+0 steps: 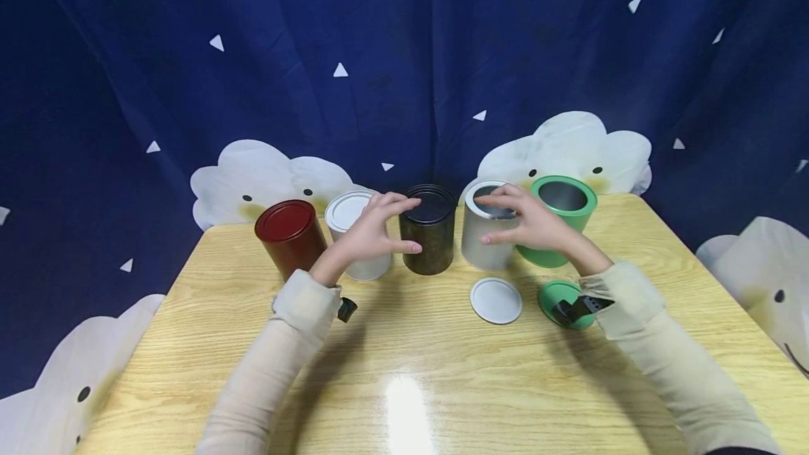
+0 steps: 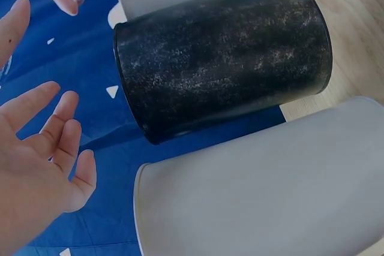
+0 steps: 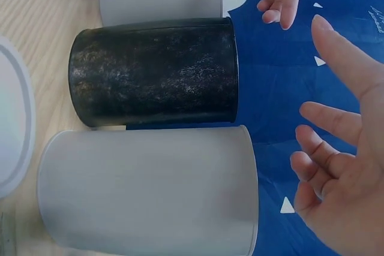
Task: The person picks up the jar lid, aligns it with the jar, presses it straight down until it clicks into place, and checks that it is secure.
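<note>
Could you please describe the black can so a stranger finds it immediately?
On the wooden table, before the navy curtain, five cans form a row. The black can is the middle one; unlike its pale neighbours, it has a dark, mottled side.

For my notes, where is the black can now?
In the head view, the black can stands centrally, between the lidded white can, left, and the open white can, right.

5 cans (image 1: 428, 248) block the rear, while the near tabletop (image 1: 493, 392) leaves passing room.

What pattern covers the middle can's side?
The side is black, mottled grey; best in left wrist view.
</note>
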Available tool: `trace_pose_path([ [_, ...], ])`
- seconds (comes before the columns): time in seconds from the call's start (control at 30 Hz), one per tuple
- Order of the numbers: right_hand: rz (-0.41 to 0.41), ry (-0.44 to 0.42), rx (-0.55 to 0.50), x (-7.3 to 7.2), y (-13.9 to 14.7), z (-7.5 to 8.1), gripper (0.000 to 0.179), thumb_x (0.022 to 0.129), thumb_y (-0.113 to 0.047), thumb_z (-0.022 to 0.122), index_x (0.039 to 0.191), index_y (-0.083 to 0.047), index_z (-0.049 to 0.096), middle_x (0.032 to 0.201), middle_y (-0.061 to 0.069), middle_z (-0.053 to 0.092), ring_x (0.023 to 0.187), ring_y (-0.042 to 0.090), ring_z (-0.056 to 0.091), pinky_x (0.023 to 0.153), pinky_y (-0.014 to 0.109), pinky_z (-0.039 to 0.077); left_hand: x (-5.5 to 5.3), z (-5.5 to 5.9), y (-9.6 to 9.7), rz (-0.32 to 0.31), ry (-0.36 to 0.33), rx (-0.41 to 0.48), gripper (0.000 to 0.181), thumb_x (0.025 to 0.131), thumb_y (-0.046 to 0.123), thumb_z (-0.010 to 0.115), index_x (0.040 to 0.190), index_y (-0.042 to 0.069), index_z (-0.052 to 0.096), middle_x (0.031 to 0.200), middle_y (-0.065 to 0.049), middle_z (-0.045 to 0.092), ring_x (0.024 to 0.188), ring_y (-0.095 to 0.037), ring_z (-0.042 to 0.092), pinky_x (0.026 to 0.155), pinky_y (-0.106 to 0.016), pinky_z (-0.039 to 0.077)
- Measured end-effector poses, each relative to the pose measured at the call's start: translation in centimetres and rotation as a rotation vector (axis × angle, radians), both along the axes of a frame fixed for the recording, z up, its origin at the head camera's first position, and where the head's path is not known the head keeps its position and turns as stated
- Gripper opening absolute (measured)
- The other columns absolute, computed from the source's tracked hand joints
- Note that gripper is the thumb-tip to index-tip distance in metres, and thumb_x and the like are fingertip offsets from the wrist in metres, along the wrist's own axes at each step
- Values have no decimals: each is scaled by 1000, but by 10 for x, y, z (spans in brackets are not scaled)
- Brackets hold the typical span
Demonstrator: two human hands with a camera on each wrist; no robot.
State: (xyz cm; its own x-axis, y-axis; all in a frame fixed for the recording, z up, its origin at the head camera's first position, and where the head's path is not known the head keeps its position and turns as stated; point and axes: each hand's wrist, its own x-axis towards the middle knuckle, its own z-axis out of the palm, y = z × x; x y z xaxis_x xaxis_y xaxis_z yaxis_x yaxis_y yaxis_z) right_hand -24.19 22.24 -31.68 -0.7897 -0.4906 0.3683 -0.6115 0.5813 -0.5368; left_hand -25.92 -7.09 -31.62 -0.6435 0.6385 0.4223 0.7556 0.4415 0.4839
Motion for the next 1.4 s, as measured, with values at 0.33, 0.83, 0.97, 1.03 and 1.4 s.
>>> trace_pose_path([
  [0.33,-30,39,39,14,13,-4,60,67,-21,80,120,-1,58,108,9,54,94,23,46,70,42,39,9,-9,5,-14,-18,20,69,64,20,83,124,-1,54,117,-15,50,110,-30,39,93,-43,29],
  [0.83,-30,112,67,25,30,-22,56,62,-21,83,111,0,63,104,7,56,88,18,48,66,32,39,17,-26,23,-60,-9,21,65,67,22,81,123,0,55,114,-13,53,108,-29,41,96,-46,28],
  [0.97,-34,81,65,26,34,-29,54,64,-20,83,110,-2,64,107,6,56,94,19,50,69,32,41,20,-32,30,-71,-32,13,62,69,21,79,123,1,55,115,-12,52,108,-28,41,92,-42,32],
  [1.03,-38,55,69,28,36,-32,54,65,-21,82,112,-3,63,107,5,57,96,19,51,71,35,42,21,-35,33,-71,-49,9,63,69,21,79,124,2,55,116,-12,52,108,-28,40,91,-40,33],
  [1.4,-37,-25,81,34,45,-53,57,67,-21,81,115,0,60,102,4,56,90,19,51,65,29,40,24,-50,48,-88,-124,-46,65,71,23,78,127,3,52,116,-10,53,108,-27,41,92,-36,34],
])
